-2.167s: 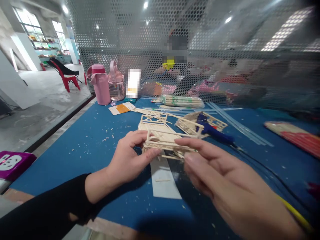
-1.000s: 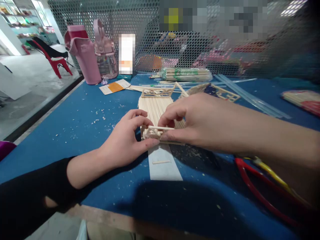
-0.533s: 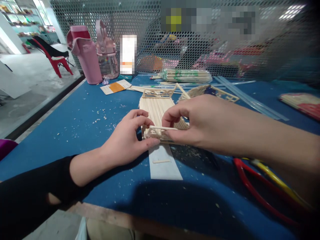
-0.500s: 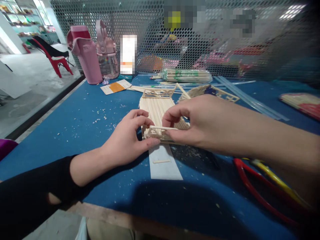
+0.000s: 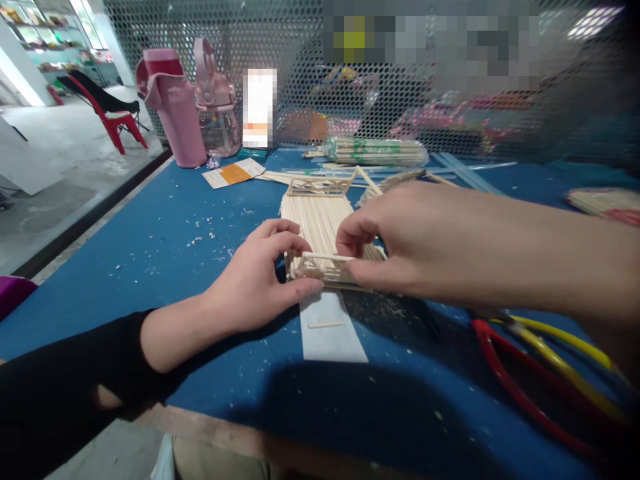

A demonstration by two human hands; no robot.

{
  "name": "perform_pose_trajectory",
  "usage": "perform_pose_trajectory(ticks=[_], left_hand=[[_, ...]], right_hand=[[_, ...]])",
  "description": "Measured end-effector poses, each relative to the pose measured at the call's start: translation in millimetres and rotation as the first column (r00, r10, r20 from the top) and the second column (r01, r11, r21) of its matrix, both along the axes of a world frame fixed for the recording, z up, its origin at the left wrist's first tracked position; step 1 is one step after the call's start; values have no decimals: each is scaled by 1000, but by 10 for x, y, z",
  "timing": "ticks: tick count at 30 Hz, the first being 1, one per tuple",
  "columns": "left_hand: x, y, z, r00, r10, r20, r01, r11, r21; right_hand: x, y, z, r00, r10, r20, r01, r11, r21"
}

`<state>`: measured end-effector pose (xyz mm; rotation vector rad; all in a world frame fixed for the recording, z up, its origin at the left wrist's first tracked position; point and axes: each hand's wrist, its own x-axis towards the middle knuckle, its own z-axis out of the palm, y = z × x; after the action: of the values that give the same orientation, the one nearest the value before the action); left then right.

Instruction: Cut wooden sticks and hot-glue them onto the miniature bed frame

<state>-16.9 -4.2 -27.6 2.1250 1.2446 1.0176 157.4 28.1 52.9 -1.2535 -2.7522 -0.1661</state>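
Note:
A small model built of thin wooden sticks point(image 5: 315, 217) lies on the blue table, with a flat slatted deck and a low railing at its far end. My left hand point(image 5: 265, 273) grips its near left corner, fingers on top and thumb at the front. At the near edge, my right hand point(image 5: 395, 243) pinches a pale stick point(image 5: 327, 257) that lies along the top of the near railing. My right fingers partly hide that stick's right end. In front of the model is a strip of white paper point(image 5: 333, 343) with a short loose stick point(image 5: 325, 325) on it.
Red-handled and yellow-handled pliers point(image 5: 525, 373) lie at the right. Behind stand a pink flask point(image 5: 180, 110), a clear pink bottle point(image 5: 217, 123) and a lit phone point(image 5: 259, 107). A bag of sticks point(image 5: 377, 152) lies by the perforated metal screen point(image 5: 295, 60). Wood crumbs dot the table.
My right hand has slid slightly right along the pale stick, its fingers still closed. My left hand keeps its hold on the model. The view has shifted a little.

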Motion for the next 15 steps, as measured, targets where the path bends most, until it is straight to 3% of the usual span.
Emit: perform_pose_trajectory(ticks=[3, 6, 8, 11, 15], left_hand=[[-44, -25, 102, 1000, 18, 24, -18, 1000, 2], [-85, 26, 289, 969, 147, 198, -125, 985, -118], [-88, 114, 413, 956, 172, 237, -116, 965, -234], [-51, 273, 520, 992, 45, 121, 3, 928, -372], [3, 438, 524, 994, -110, -23, 88, 889, -449]], right_hand=[[-6, -60, -1, 987, -23, 158, 32, 998, -54], [1, -167, -69, 992, -28, 127, 15, 994, 107], [16, -232, -154, 997, -18, 70, 3, 977, 211], [36, -290, -293, 1000, 15, -15, -9, 939, 343], [37, -309, -398, 996, 37, -78, -1, 906, 423]])
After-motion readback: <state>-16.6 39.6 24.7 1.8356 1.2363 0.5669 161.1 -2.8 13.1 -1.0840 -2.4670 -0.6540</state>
